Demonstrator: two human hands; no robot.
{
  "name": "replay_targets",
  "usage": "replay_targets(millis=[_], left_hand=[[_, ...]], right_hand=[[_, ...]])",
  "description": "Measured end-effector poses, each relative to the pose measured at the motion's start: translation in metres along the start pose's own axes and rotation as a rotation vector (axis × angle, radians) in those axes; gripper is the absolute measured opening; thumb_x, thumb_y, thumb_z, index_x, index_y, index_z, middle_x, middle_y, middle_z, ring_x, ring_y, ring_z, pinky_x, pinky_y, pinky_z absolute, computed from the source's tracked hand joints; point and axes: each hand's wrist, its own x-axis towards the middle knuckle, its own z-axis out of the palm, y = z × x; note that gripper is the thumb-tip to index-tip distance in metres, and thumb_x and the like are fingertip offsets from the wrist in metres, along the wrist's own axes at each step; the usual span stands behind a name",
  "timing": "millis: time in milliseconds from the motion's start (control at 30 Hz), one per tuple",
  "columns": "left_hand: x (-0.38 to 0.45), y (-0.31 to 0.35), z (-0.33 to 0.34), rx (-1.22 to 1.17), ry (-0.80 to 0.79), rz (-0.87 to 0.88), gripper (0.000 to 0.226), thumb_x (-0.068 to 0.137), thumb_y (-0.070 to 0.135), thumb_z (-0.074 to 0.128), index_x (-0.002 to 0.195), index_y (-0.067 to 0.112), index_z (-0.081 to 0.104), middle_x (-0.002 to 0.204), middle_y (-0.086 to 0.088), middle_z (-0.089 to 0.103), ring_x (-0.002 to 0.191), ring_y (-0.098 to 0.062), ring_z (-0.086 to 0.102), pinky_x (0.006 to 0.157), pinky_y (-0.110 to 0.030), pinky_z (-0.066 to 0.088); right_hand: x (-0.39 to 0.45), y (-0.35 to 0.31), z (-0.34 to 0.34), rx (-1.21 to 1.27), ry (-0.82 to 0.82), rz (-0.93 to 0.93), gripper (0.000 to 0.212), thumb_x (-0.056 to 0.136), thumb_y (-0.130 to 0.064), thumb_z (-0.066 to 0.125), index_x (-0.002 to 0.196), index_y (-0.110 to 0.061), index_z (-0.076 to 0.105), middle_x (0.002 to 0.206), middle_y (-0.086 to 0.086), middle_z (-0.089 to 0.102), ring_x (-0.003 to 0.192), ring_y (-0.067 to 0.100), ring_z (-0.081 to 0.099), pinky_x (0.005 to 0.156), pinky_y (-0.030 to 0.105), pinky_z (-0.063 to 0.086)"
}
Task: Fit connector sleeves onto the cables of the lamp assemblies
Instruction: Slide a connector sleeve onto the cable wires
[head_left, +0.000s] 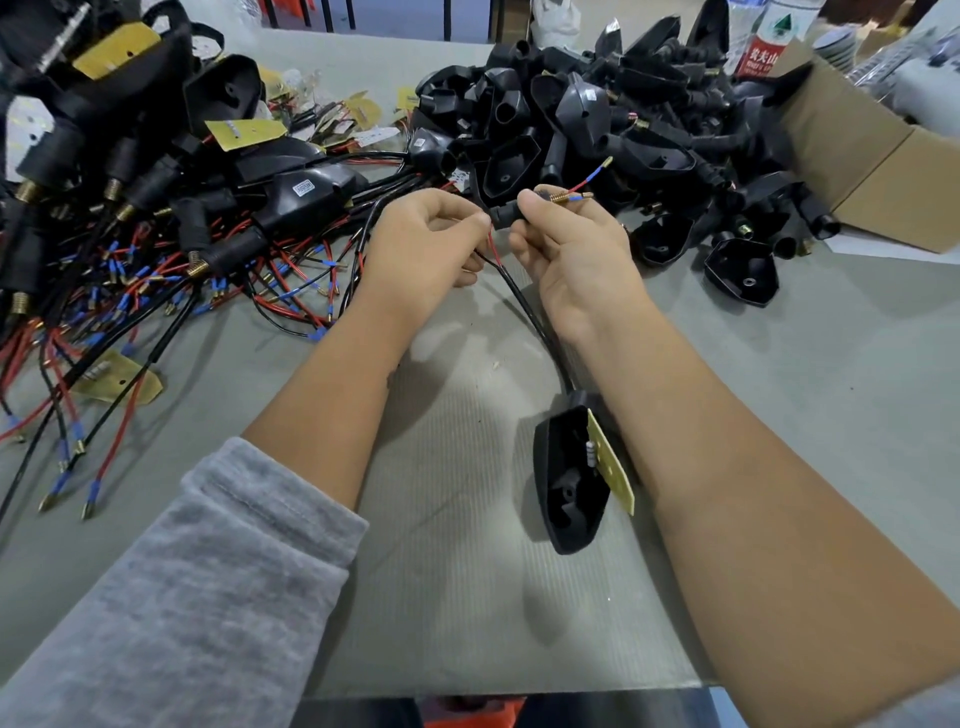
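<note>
My right hand (566, 254) grips a black connector sleeve (505, 215); a brass threaded end and red and blue wire tips (589, 183) stick out past its fingers. My left hand (426, 241) pinches the red and black wires (492, 248) just where they enter the sleeve. The black cable (535, 322) runs down between my wrists to a black lamp housing (569, 478) that lies on the grey table (467, 597) with a yellow circuit board (613, 467) sticking out of it.
A tangle of finished lamp assemblies with red, black and blue-tipped wires (130, 249) fills the left side. A heap of black housings and sleeves (623, 124) lies at the back right, beside a cardboard box (872, 156) and a water bottle (769, 36).
</note>
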Motion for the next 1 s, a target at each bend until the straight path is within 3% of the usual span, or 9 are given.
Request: replay_targets(millis=[167,367,567,733,900,1000], left_hand=[[0.0009,-0.0016,0.0003,0.037,-0.034,-0.014,0.02,0.084,0.012,0.075,0.099,0.003,0.064,0.073,-0.004,0.067,0.06,-0.01,0.06,0.065,-0.027,0.055],[0.0021,-0.0068,0.0002,0.139,-0.033,0.079,0.016,0.082,0.004,0.074,0.097,0.005,0.069,0.085,-0.009,0.069,0.068,-0.01,0.061,0.067,-0.027,0.053],[0.0052,-0.0089,0.0,0.217,0.069,0.103,0.019,0.081,0.017,0.071,0.074,0.033,0.067,0.063,0.017,0.067,0.061,0.008,0.06,0.065,-0.015,0.048],[0.0032,-0.0084,0.0004,0.235,0.024,0.115,0.019,0.086,0.018,0.066,0.071,0.028,0.07,0.064,0.008,0.071,0.059,-0.003,0.062,0.073,-0.033,0.055],[-0.0006,-0.0047,0.0003,0.253,-0.014,0.186,0.012,0.089,0.012,0.063,0.081,0.019,0.069,0.071,0.0,0.071,0.074,-0.022,0.068,0.078,-0.038,0.054],[-0.001,-0.0047,0.0001,0.255,-0.012,0.211,0.009,0.088,0.01,0.062,0.084,0.014,0.069,0.07,-0.002,0.069,0.071,-0.023,0.064,0.074,-0.035,0.052]], right_hand=[[0.0007,-0.0006,-0.0004,0.028,0.022,-0.003,0.013,0.089,0.004,0.063,0.087,-0.007,0.056,0.071,0.005,0.057,0.055,0.009,0.058,0.057,0.019,0.053],[-0.0009,0.0012,-0.0002,-0.055,-0.023,-0.024,0.013,0.089,0.003,0.063,0.09,-0.007,0.055,0.072,0.005,0.057,0.058,0.012,0.055,0.057,0.021,0.052],[-0.0005,-0.0001,0.0013,-0.049,-0.001,-0.025,0.008,0.094,-0.004,0.06,0.087,-0.007,0.058,0.074,0.006,0.058,0.059,0.01,0.054,0.059,0.019,0.053],[0.0,-0.003,0.0005,0.016,0.055,-0.002,0.008,0.094,-0.011,0.062,0.089,-0.008,0.057,0.069,0.004,0.056,0.055,0.009,0.055,0.054,0.019,0.051],[-0.0009,-0.0022,0.0007,-0.15,0.001,0.007,0.01,0.097,-0.016,0.059,0.09,-0.009,0.058,0.061,-0.003,0.058,0.054,0.008,0.052,0.052,0.02,0.047],[-0.0007,-0.0017,0.0009,-0.207,0.005,0.008,0.013,0.098,-0.019,0.058,0.097,-0.006,0.057,0.067,0.001,0.051,0.053,0.009,0.05,0.051,0.021,0.045]])
